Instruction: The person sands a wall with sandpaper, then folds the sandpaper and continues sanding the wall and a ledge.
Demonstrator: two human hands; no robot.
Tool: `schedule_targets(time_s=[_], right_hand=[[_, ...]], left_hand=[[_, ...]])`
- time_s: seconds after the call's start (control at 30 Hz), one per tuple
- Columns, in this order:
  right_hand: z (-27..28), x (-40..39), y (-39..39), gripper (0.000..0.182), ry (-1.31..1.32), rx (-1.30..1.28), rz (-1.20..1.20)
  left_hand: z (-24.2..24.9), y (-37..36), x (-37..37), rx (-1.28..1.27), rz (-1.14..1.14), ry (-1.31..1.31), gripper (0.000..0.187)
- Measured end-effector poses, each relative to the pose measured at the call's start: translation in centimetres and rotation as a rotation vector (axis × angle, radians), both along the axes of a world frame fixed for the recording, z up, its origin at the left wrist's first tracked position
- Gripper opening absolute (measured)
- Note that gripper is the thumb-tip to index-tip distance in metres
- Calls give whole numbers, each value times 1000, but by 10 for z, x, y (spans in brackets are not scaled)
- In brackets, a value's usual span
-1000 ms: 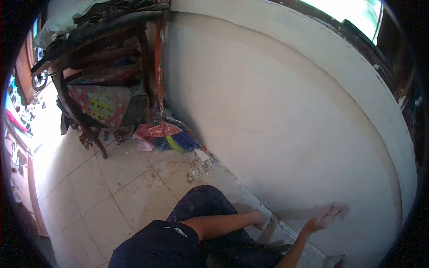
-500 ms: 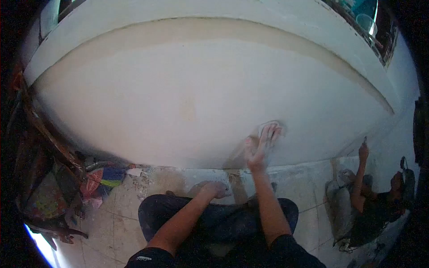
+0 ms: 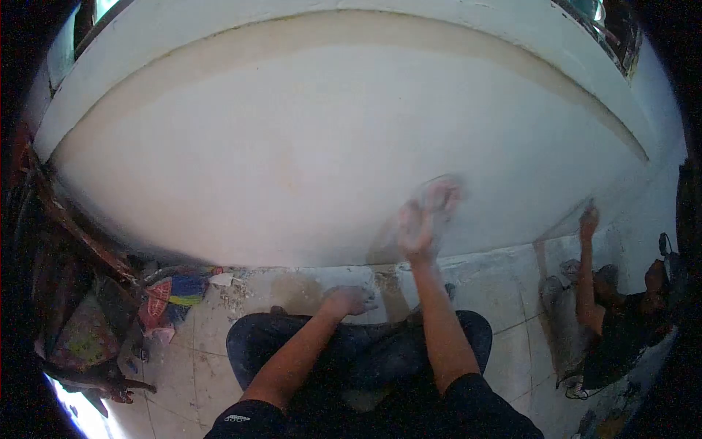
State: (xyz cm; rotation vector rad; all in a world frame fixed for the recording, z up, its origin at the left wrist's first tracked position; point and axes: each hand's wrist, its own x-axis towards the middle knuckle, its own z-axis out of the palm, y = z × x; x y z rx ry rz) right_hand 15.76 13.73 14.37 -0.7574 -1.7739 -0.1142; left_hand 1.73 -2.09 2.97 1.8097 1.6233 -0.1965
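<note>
My right hand [image 3: 428,216] is against the white wall [image 3: 278,139], pressing what looks like a piece of sandpaper [image 3: 447,178] flat to the surface. Motion blurs the fingers, and they cover most of the sheet. White dust coats this hand. Above my bent knees hangs my left hand [image 3: 351,301], also dusty, its fingers loosely stretched with nothing visible in them. The lower wall around the right hand looks greyish, with a shadow below it.
At the right, another person [image 3: 629,336] sits by the wall, one raised hand [image 3: 589,219] against it. Colourful bags or cloths [image 3: 172,300] and dark clutter [image 3: 80,322] lie at the left on the tiled floor [image 3: 172,380]. A ledge [image 3: 292,16] runs overhead.
My right hand has moved slightly up on the wall and is more blurred. My left hand is a little higher. The other person's raised hand has also gone up a little.
</note>
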Motion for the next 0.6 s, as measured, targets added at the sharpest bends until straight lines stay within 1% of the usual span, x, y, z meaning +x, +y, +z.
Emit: schedule_targets(time_s=[0.03,0.07,0.1,0.13,0.17,0.23,0.27,0.3,0.33,0.37,0.43,0.47,0.53,0.57,0.6], right_hand=[[18,0,5,93,142,0,-51],[38,-2,5,93,142,-2,-48],[60,-5,4,92,207,-2,-33],[69,-8,1,92,275,-4,-20],[65,-14,-3,92,283,-7,-21],[49,-20,-15,88,10,61,38],[28,-15,-15,88,10,60,36],[-1,-9,-9,84,-6,55,43],[-16,-3,-3,79,-20,50,53],[-15,6,5,79,-17,43,57],[5,17,19,80,194,36,-22],[23,12,16,80,191,36,-16],[62,-2,-1,78,405,-82,21],[72,-7,-10,78,404,-88,14],[79,-11,-18,77,202,22,19]], left_hand=[[-7,0,1,19,17,-3,63],[-11,2,2,43,35,-6,63],[-11,4,4,43,37,-5,63],[-11,5,6,17,38,-1,62],[-10,7,5,-9,36,6,62],[-24,6,1,18,23,15,62],[-33,6,1,47,11,20,63],[-39,9,0,49,10,22,63],[-46,11,-2,71,-8,14,61],[-50,8,-5,82,-24,6,60],[-42,9,-3,53,-24,-5,59],[-36,12,-1,36,-29,-21,58],[-18,7,2,34,-3,-20,57],[-12,6,3,26,11,-14,56],[-16,11,1,20,3,-15,56]])
